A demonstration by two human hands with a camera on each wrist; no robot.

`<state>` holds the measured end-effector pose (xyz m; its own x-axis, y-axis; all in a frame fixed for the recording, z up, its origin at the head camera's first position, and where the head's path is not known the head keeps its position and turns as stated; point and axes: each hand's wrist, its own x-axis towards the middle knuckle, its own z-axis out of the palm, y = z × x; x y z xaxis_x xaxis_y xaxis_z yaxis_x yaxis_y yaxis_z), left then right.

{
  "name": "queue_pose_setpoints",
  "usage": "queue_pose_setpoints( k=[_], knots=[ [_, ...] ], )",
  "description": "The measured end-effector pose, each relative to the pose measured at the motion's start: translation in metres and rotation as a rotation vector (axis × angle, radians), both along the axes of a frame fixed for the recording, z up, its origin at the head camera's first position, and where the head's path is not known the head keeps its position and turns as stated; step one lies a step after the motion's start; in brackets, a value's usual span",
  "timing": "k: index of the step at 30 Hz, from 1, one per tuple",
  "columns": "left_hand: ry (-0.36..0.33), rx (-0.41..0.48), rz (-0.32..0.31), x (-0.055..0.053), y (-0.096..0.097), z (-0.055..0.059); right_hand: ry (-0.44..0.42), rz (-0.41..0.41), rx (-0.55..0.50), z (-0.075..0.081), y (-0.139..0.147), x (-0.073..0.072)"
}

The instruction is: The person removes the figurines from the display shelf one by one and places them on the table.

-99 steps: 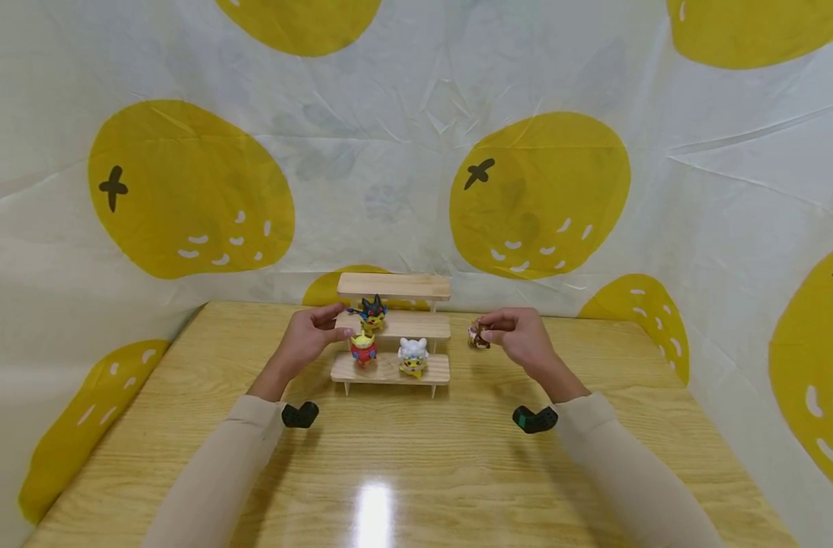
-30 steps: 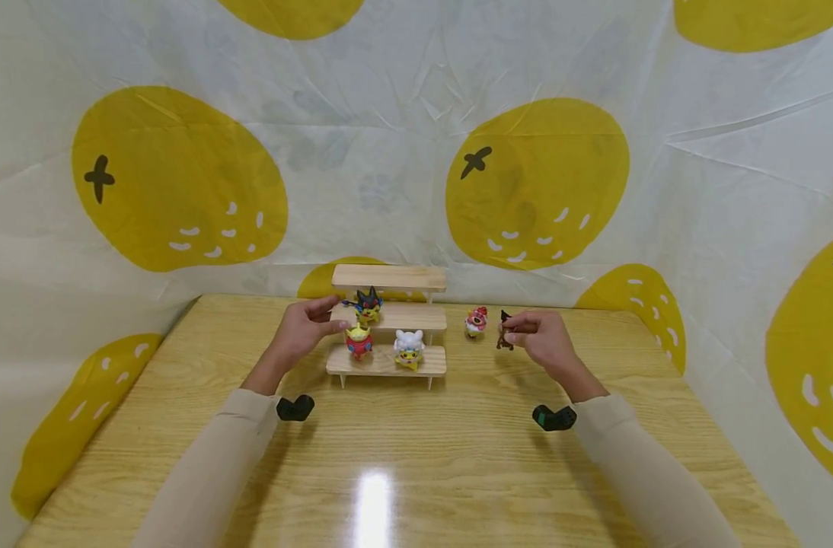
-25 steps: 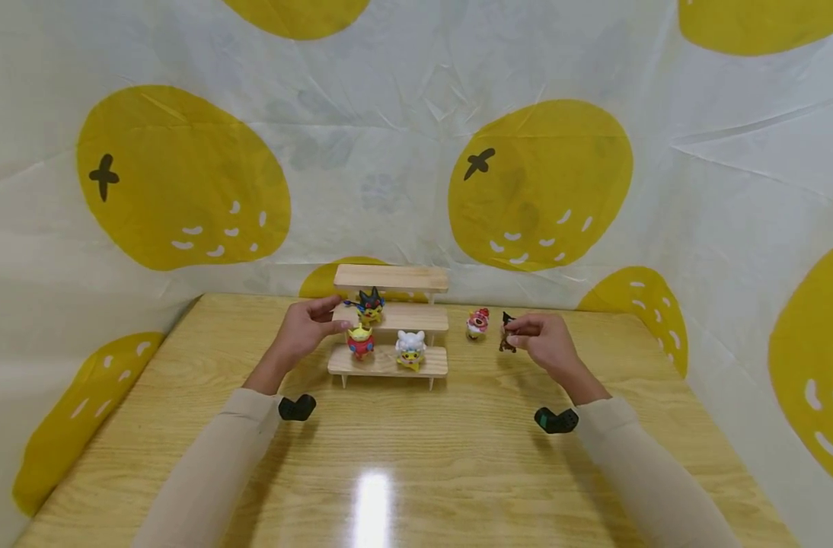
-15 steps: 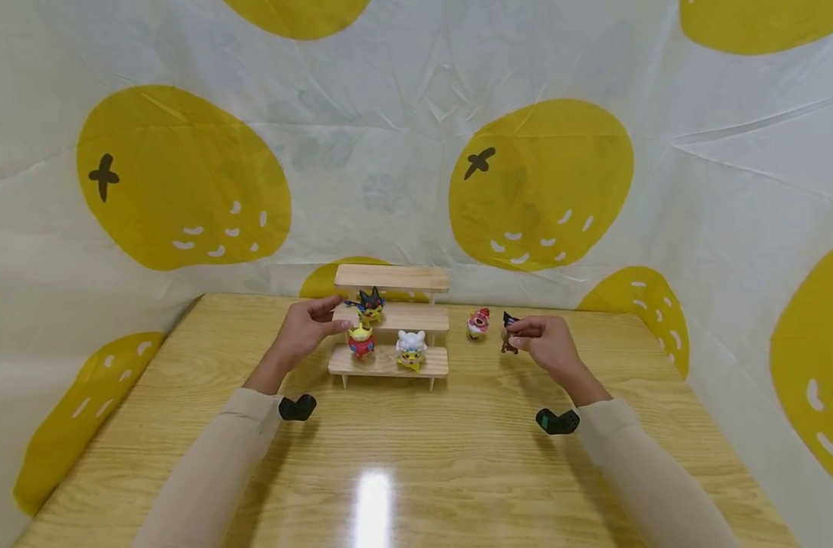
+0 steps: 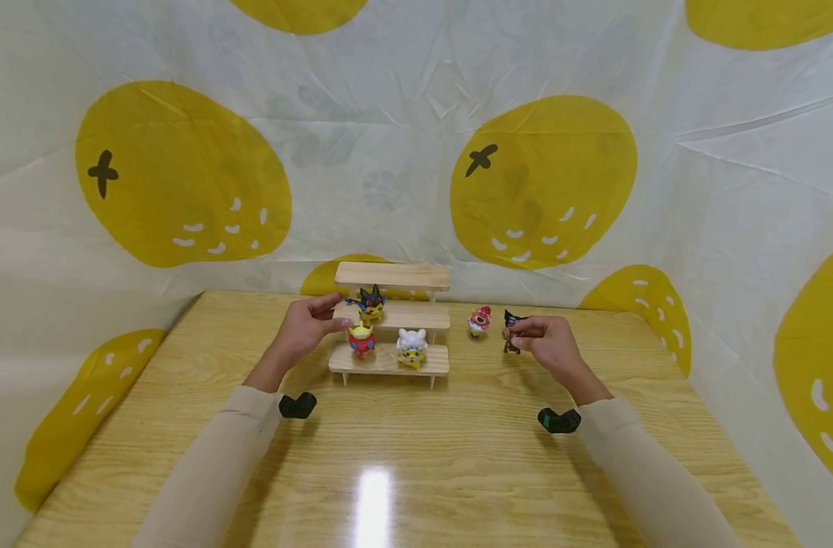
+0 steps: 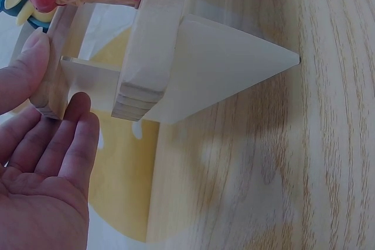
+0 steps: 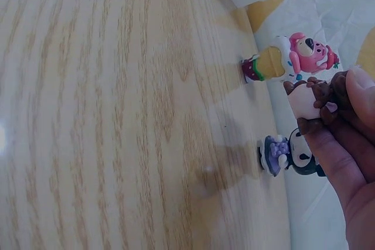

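Observation:
My left hand (image 5: pixel 303 331) grips the left end of a three-tier wooden display stand (image 5: pixel 416 314) at its middle shelf. In the left wrist view, the thumb lies on top of that shelf and the fingers curl beneath. A brown figurine (image 7: pixel 309 99) with a pale base is pinched between the thumb and fingers of my right hand (image 5: pixel 552 346), right of the stand. Behind it stands a black-hooded figurine (image 7: pixel 300 153) in purple, partly covered by the hand. A pink bear figurine (image 5: pixel 479 322) stands on the table between the stand and my right hand.
On the bottom shelf sit a red figurine (image 5: pixel 362 342) and a white-hooded yellow figurine (image 5: pixel 412 350). A black-eared figurine (image 5: pixel 371 303) stands on the middle shelf. The wooden table (image 5: pixel 389 434) backs onto a fruit-printed cloth (image 5: pixel 368 190).
Since the oldest frame my right hand has moved right, away from the stand, bringing the pink bear figurine into view. It barely shifts over the last second. My left hand keeps its grip.

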<state>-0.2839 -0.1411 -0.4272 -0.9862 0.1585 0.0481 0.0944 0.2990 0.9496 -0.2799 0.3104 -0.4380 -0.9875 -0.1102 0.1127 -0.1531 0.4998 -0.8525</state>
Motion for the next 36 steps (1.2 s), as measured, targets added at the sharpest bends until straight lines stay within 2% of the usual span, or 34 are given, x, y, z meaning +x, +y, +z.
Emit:
queue_pose_setpoints(
  k=[9, 36],
  knots=[
    [-0.003, -0.008, 0.004, -0.002, -0.002, -0.003, -0.027, -0.014, 0.011, -0.003, 0.0, -0.002],
    [-0.002, -0.006, -0.005, -0.001, -0.001, 0.001, -0.06, -0.039, 0.017, -0.013, 0.005, -0.012]
  ],
)
